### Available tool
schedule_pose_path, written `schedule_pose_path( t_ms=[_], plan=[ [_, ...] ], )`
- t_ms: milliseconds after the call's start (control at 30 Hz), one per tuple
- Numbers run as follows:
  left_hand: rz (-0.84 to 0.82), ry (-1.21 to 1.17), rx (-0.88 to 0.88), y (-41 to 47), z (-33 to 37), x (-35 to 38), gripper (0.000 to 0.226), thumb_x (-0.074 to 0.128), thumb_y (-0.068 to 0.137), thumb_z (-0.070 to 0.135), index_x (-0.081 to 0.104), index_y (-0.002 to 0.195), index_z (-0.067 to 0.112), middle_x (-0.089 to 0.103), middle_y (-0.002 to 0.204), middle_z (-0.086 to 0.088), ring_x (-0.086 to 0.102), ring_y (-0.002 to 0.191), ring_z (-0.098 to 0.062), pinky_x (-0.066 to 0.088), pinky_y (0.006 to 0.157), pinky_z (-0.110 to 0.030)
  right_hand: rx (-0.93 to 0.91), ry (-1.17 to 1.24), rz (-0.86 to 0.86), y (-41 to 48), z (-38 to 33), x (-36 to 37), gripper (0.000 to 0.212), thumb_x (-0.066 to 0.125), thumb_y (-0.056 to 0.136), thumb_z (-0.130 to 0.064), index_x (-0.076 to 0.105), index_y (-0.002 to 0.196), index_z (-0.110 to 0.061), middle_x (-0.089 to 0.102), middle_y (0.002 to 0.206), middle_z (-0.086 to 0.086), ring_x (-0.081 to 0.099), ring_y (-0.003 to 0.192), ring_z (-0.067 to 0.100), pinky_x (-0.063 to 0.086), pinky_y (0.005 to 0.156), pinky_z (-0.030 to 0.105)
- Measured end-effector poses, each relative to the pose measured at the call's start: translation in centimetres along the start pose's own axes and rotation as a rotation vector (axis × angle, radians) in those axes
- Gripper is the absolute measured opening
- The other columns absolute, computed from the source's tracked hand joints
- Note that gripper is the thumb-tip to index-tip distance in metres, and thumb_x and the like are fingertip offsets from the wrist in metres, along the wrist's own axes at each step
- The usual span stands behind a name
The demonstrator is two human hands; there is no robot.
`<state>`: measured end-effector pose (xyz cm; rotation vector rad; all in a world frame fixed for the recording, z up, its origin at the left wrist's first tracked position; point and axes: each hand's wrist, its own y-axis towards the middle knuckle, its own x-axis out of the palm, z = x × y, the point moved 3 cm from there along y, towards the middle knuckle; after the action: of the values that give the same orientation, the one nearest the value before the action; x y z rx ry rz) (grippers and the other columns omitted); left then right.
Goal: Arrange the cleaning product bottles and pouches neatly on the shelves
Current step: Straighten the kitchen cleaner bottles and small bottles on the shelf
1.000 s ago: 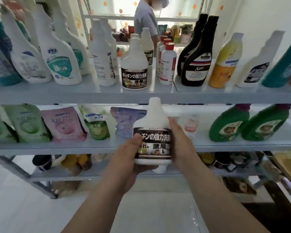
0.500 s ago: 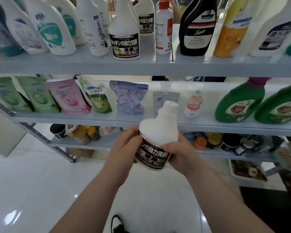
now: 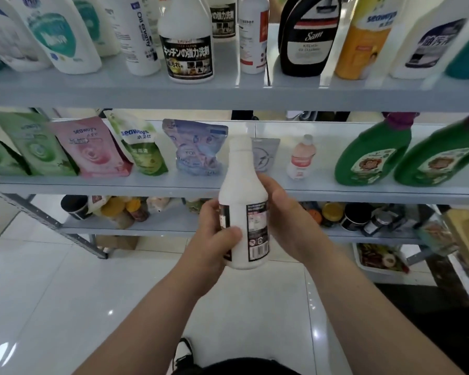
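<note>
White bottle [image 3: 243,201], centre: opaque plastic, matt, smooth; its back label is printed and slightly glossy. Shelf board [image 3: 228,96], 12 o'clock: painted metal, pale grey-blue, smooth with a faint sheen. Pink pouch [image 3: 92,147], 10 o'clock: thin plastic film, glossy, creased. Green bottle [image 3: 374,155], 3 o'clock: shiny moulded plastic. Black bottle [image 3: 306,36], 1 o'clock: high-gloss plastic. Floor tiles [image 3: 65,307], 8 o'clock: polished white, with bright lamp reflections. Cardboard box [image 3: 117,242], 9 o'clock: brown, matt.
</note>
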<state>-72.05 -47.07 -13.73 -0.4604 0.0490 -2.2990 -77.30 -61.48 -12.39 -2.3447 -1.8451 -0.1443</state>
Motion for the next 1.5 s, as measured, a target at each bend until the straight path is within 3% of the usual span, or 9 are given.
schedule_pose_path(
  t_ms=[167, 367, 433, 667, 867, 1033, 1267, 1333, 1500],
  plan=[
    [0.017, -0.160, -0.298, 0.8, 1.5, -0.7, 0.051, 0.042, 0.096, 0.046, 0.063, 0.126, 0.011, 0.074, 0.109, -0.021, 0.073, 0.092, -0.040, 0.061, 0.067, -0.050, 0.087, -0.075, 0.177, 1.0, 0.4, 1.4, 0.024, 0.063, 0.097, -0.043, 0.060, 0.120, -0.045, 0.074, 0.113, -0.002, 0.074, 0.099, 0.017, 0.062, 0.084, 0.036],
    [0.094, 0.121, -0.171, 2.3, 2.3, -4.2, 0.050, 0.051, 0.098, 0.056, 0.058, 0.128, 0.017, 0.072, 0.116, -0.015, 0.075, 0.094, -0.033, 0.062, 0.068, -0.052, 0.051, -0.363, 0.333, 2.8, -0.2, 3.8, 0.031, 0.067, 0.090, -0.052, 0.054, 0.117, -0.050, 0.065, 0.124, -0.003, 0.070, 0.102, 0.013, 0.060, 0.088, 0.034],
    [0.100, 0.041, -0.227, 2.3, 2.8, -4.9, 0.044, 0.043, 0.103, 0.052, 0.062, 0.123, 0.018, 0.076, 0.108, -0.012, 0.076, 0.086, -0.030, 0.061, 0.059, -0.047, 0.044, -0.213, 0.375, 3.6, -0.4, 4.5, 0.012, 0.056, 0.101, -0.043, 0.061, 0.112, -0.045, 0.069, 0.117, 0.000, 0.071, 0.099, 0.016, 0.060, 0.083, 0.031],
    [-0.065, -0.444, -0.520, 1.4, 3.4, -6.4, 0.051, 0.045, 0.096, 0.058, 0.075, 0.107, 0.019, 0.070, 0.087, -0.014, 0.069, 0.070, -0.038, 0.045, 0.031, -0.023, 0.109, 0.438, 0.385, 5.6, 0.5, 7.9, 0.055, 0.058, 0.087, -0.051, 0.059, 0.135, -0.025, 0.075, 0.114, 0.010, 0.073, 0.099, 0.024, 0.059, 0.081, 0.039],
    [-0.118, -0.135, -0.429, 1.8, 3.4, -10.2, 0.045, 0.039, 0.104, 0.047, 0.065, 0.125, 0.017, 0.075, 0.104, -0.015, 0.073, 0.086, -0.032, 0.060, 0.058, -0.042, 0.053, 0.257, 0.408, 6.5, 0.7, 10.2, 0.077, 0.064, 0.077, -0.033, 0.040, 0.150, -0.041, 0.059, 0.140, 0.010, 0.065, 0.118, 0.033, 0.055, 0.099, 0.052],
    [0.051, 0.180, -0.130, 2.3, 3.7, -13.5, 0.034, 0.053, 0.073, 0.050, 0.066, 0.105, 0.045, 0.074, 0.109, 0.004, 0.066, 0.113, -0.027, 0.049, 0.101, -0.062, -0.090, 0.048, 0.313, 6.7, -0.6, 12.4, 0.061, 0.057, 0.083, -0.015, 0.051, 0.143, -0.026, 0.071, 0.115, 0.000, 0.067, 0.109, 0.018, 0.054, 0.099, 0.043],
    [-0.117, 0.670, 0.170, 0.9, 5.8, -15.6, 0.090, 0.090, 0.060, 0.043, 0.039, 0.134, 0.044, 0.036, 0.129, 0.013, 0.050, 0.113, -0.003, 0.059, 0.068, -0.022, -0.153, -0.013, 0.510, 7.1, 0.5, 15.2, 0.031, 0.062, 0.100, -0.019, 0.060, 0.121, -0.042, 0.073, 0.116, -0.010, 0.067, 0.111, 0.013, 0.054, 0.103, 0.046],
    [-0.116, 0.597, 0.183, 0.7, 5.8, -16.4, 0.075, 0.089, 0.067, 0.032, 0.045, 0.126, 0.040, 0.045, 0.127, 0.008, 0.057, 0.107, -0.006, 0.058, 0.066, -0.018, -0.142, 0.043, 0.504, 7.2, 0.8, 15.6, 0.029, 0.064, 0.095, -0.031, 0.062, 0.123, -0.039, 0.070, 0.123, -0.003, 0.065, 0.115, 0.018, 0.054, 0.102, 0.043],
    [-0.107, -0.130, -0.225, 1.2, 3.9, -17.1, 0.051, 0.059, 0.073, 0.027, 0.053, 0.123, 0.017, 0.066, 0.122, -0.023, 0.067, 0.110, -0.040, 0.052, 0.096, -0.064, -0.025, 0.162, 0.425, 7.2, 1.8, 15.3, 0.035, 0.055, 0.090, -0.034, 0.069, 0.122, -0.034, 0.067, 0.133, 0.008, 0.063, 0.122, 0.031, 0.051, 0.104, 0.049]
  ],
)
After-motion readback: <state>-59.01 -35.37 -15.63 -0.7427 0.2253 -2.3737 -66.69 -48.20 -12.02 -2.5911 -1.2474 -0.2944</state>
